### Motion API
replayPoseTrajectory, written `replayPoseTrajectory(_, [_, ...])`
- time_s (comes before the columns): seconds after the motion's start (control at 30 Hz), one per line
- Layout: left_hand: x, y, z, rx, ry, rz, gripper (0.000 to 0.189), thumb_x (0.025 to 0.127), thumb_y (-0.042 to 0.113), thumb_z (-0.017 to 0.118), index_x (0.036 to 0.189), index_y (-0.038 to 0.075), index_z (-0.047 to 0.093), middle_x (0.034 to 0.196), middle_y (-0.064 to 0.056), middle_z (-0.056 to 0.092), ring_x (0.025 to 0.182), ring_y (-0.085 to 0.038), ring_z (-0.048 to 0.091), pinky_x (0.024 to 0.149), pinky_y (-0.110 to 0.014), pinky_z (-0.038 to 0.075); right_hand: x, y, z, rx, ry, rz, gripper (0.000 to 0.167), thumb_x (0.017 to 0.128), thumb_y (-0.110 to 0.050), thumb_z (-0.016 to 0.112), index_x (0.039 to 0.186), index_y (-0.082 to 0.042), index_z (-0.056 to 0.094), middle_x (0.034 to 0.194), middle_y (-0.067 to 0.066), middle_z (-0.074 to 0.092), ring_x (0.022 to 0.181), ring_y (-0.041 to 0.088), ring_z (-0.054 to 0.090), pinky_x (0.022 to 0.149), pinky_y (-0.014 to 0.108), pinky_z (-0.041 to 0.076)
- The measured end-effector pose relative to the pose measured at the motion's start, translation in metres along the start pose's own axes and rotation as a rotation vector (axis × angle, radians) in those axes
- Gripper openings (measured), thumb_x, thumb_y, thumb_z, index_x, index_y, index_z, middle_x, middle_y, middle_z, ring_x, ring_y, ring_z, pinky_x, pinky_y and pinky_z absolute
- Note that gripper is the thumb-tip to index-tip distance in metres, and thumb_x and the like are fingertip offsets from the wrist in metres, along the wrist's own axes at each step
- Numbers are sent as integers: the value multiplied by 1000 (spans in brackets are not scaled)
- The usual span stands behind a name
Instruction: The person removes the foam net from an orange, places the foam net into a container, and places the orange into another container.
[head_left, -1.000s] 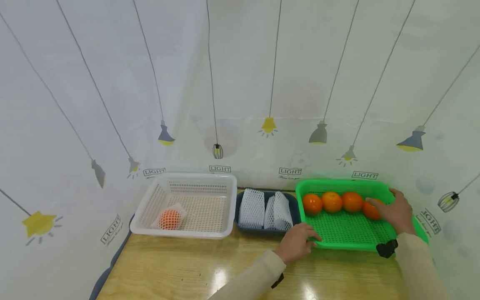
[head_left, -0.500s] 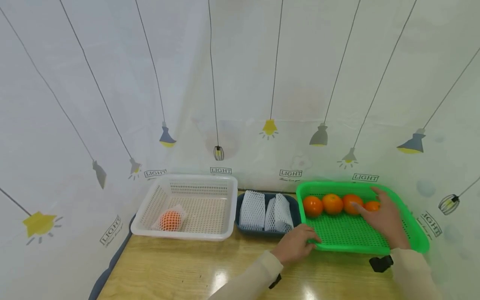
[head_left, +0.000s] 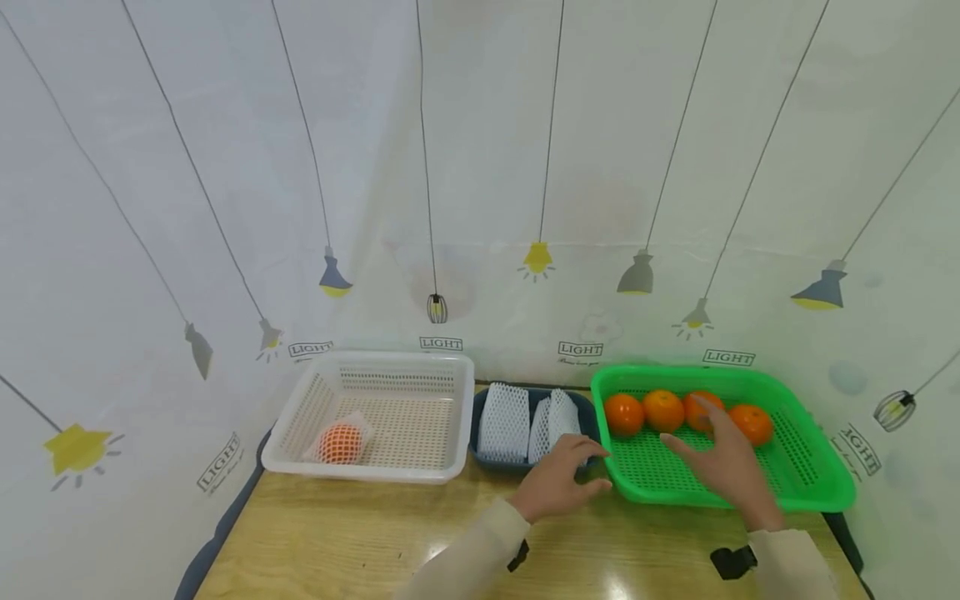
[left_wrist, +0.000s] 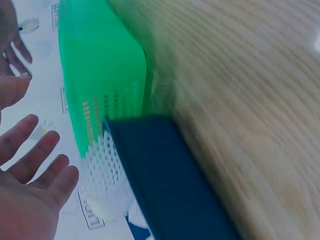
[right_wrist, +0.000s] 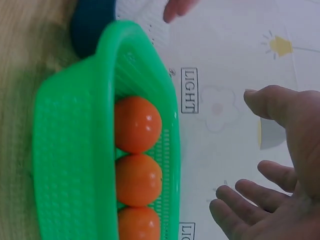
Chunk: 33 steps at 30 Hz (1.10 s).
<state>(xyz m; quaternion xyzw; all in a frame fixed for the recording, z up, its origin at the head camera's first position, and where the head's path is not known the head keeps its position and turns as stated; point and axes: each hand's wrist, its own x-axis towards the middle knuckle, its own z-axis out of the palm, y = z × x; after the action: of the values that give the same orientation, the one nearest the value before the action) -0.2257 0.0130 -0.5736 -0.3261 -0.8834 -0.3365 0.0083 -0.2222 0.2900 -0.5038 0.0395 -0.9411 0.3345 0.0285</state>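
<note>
Several oranges (head_left: 663, 411) lie in a row along the back of the green basket (head_left: 720, 498). My right hand (head_left: 731, 471) hovers over that basket with fingers spread, holding nothing; in the right wrist view the hand (right_wrist: 280, 165) is apart from the fruit. Beside the basket's front left corner, my left hand (head_left: 555, 482) is in front of the dark blue tray (head_left: 487, 461), its fingers relaxed and holding nothing. White foam net sleeves (head_left: 504, 422) lie in that tray. The left wrist view shows the left hand (left_wrist: 35, 185) with loosely extended fingers.
To the left stands a white basket (head_left: 367, 473) with one orange in a foam net (head_left: 341, 443) inside. All three containers stand in a row on a wooden table (head_left: 337, 533), against a wall covering (head_left: 480, 167) printed with lamps.
My right hand has left the rightmost orange and moved left and toward me over the green basket. The left hand has come off that basket's rim and shifted left.
</note>
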Motion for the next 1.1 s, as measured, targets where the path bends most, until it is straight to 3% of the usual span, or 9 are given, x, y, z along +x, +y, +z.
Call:
replayPoseTrajectory(0.2, [-15, -11, -21, -30, 24, -66, 48, 101, 46, 63, 140, 19, 59, 145, -1, 54, 134, -16, 51, 111, -32, 49, -13, -8, 24, -28, -40, -38, 90, 94, -48, 72, 156, 2, 33, 150, 33, 45, 129, 51, 53, 99, 61, 53])
replayPoseTrajectory(0.37, [-23, -21, -42, -47, 98, -90, 48, 100, 40, 66, 140, 16, 59, 144, -3, 54, 134, -21, 50, 112, -40, 48, -23, -10, 44, -96, -40, -125, 74, 90, -36, 79, 146, 3, 50, 138, 31, 60, 112, 47, 65, 88, 56, 59])
replayPoseTrajectory(0.53, [-30, -31, -65, -48, 145, -157, 48, 99, 39, 68, 141, 17, 58, 145, -4, 54, 138, -23, 49, 115, -44, 45, -31, -11, 58, -131, -86, -143, 58, 89, -26, 81, 135, 2, 62, 127, 25, 69, 106, 40, 70, 85, 54, 60])
replayPoseTrajectory(0.67, [-35, -39, -84, -89, 176, -227, 50, 99, 41, 68, 143, 19, 57, 147, -5, 53, 142, -25, 46, 117, -48, 43, -35, -13, 64, -150, -107, -153, 42, 89, -20, 80, 125, 0, 71, 118, 17, 75, 103, 34, 72, 86, 51, 60])
replayPoseTrajectory(0.83, [-41, -59, -108, -86, 240, -253, 51, 99, 40, 67, 143, 17, 56, 148, -9, 54, 141, -31, 48, 114, -53, 44, -36, -13, 68, -186, -72, -195, 25, 87, -17, 81, 109, -8, 79, 107, 8, 79, 97, 29, 74, 83, 48, 61])
replayPoseTrajectory(1.1, [-56, -91, -160, -54, 282, -362, 55, 99, 40, 68, 145, 13, 55, 147, -12, 55, 140, -33, 49, 116, -55, 42, -37, -16, 68, -195, -77, -174, 21, 87, -18, 81, 108, -12, 81, 108, 7, 79, 99, 31, 74, 81, 49, 61])
